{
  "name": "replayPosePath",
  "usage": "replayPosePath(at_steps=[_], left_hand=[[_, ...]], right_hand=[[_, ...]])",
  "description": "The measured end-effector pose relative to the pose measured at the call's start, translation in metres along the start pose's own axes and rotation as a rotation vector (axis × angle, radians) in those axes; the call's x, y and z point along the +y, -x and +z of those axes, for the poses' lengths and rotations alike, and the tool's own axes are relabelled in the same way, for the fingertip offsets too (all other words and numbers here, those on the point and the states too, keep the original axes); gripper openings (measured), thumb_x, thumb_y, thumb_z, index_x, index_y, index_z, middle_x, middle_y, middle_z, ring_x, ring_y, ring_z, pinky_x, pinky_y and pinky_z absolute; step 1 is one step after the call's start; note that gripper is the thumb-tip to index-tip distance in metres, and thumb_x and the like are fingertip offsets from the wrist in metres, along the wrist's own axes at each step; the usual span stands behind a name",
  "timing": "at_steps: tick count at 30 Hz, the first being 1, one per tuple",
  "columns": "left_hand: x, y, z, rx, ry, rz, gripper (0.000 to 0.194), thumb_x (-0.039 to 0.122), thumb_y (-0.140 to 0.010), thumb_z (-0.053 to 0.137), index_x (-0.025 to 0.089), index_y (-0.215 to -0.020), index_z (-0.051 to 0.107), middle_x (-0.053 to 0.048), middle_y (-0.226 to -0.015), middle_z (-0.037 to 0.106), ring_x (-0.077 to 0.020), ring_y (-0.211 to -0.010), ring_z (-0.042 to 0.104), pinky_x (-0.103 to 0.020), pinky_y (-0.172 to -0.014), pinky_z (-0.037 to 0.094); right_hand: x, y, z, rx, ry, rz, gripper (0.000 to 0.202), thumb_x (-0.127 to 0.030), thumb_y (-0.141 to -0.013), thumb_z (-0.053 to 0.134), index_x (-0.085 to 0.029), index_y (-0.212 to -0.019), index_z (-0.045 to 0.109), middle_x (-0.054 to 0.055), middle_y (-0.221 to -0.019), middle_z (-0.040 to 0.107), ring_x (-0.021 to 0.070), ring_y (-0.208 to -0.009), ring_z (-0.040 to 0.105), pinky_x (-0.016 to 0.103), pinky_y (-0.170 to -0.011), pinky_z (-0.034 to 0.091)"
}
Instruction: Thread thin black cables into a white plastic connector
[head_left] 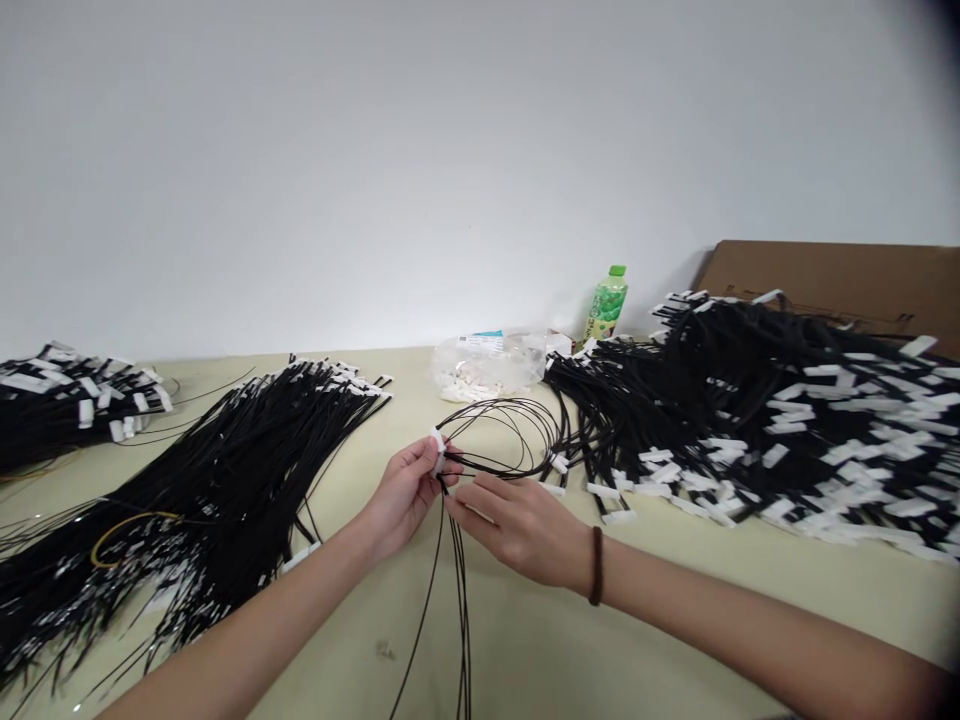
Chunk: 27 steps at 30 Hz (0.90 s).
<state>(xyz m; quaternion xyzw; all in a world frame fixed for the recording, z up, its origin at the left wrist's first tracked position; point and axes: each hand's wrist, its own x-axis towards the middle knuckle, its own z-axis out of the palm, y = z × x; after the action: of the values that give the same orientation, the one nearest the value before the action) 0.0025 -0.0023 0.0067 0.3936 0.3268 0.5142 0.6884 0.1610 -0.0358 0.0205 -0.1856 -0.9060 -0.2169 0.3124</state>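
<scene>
At the far left of the table (360, 640), a pile of black cables with white connectors (75, 405) lies near the wall. Next comes a larger spread of black cables (247, 450), slanting down toward the near left edge, with a yellow loop (112, 540) on its lower part. The left hand (409, 498) is closed in a pinch, thumb against fingers, on a white connector (438, 450). The connector sits at the fingertips, and thin black wires (459, 590) run from it, some looping off to the right above the right hand, others hanging down between the two wrists. The right hand (517, 525) is partly curled, its fingertips at the wires just beside the connector; whether it grips them I cannot tell. Behind the loop sits a clear plastic bag (487, 365) of small white pieces, then a green-capped bottle (606, 305). Farther right lies a big heap of black cables (720, 370), white connectors along its near side, before a cardboard box (840, 280).
</scene>
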Motion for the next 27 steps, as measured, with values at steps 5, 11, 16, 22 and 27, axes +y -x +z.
replayPosePath(at_steps=[5,11,16,22,27], left_hand=[[0.000,0.000,0.000,-0.003,0.008,0.001,0.028,0.038,-0.068,0.067,0.011,-0.075,0.062,-0.002,-0.064,0.061,-0.0074,-0.054,0.052,-0.018,-0.054,0.041],[-0.003,-0.001,-0.001,-0.040,0.029,-0.001,0.024,0.035,-0.072,0.064,0.012,-0.077,0.061,-0.002,-0.064,0.061,-0.0085,-0.056,0.054,-0.019,-0.057,0.042],[-0.002,-0.001,-0.001,-0.036,0.019,0.000,0.023,0.035,-0.072,0.064,0.012,-0.077,0.061,-0.002,-0.067,0.061,-0.0085,-0.059,0.055,-0.019,-0.059,0.043],[-0.002,-0.001,-0.001,0.021,-0.039,0.011,0.023,0.035,-0.071,0.064,0.013,-0.078,0.061,-0.002,-0.073,0.060,-0.0091,-0.061,0.055,-0.019,-0.053,0.042],[-0.002,0.001,0.000,0.061,-0.078,0.029,0.024,0.036,-0.071,0.064,0.013,-0.076,0.060,-0.003,-0.081,0.060,-0.0088,-0.063,0.054,-0.019,-0.051,0.040]], right_hand=[[0.003,0.003,0.003,-0.002,0.008,-0.009,0.025,-0.008,-0.089,0.037,-0.009,-0.078,0.060,0.005,-0.073,0.058,0.0139,-0.062,0.049,0.026,-0.050,0.039],[0.005,0.010,0.000,0.051,0.036,0.032,0.021,-0.007,-0.088,0.039,-0.008,-0.088,0.059,0.006,-0.076,0.060,0.0140,-0.063,0.052,0.024,-0.048,0.041],[0.005,0.012,-0.001,0.168,-0.134,0.123,0.020,-0.007,-0.087,0.040,-0.008,-0.094,0.059,0.010,-0.085,0.062,0.0163,-0.076,0.059,0.025,-0.059,0.050],[-0.003,0.013,-0.017,0.246,-0.599,0.530,0.022,-0.012,-0.086,0.045,-0.019,-0.099,0.062,0.005,-0.093,0.066,0.0129,-0.084,0.063,0.022,-0.075,0.052],[0.000,0.026,-0.038,0.319,-0.994,0.947,0.020,-0.030,-0.085,0.052,-0.016,-0.093,0.064,0.008,-0.091,0.066,0.0177,-0.082,0.064,0.029,-0.077,0.054]])
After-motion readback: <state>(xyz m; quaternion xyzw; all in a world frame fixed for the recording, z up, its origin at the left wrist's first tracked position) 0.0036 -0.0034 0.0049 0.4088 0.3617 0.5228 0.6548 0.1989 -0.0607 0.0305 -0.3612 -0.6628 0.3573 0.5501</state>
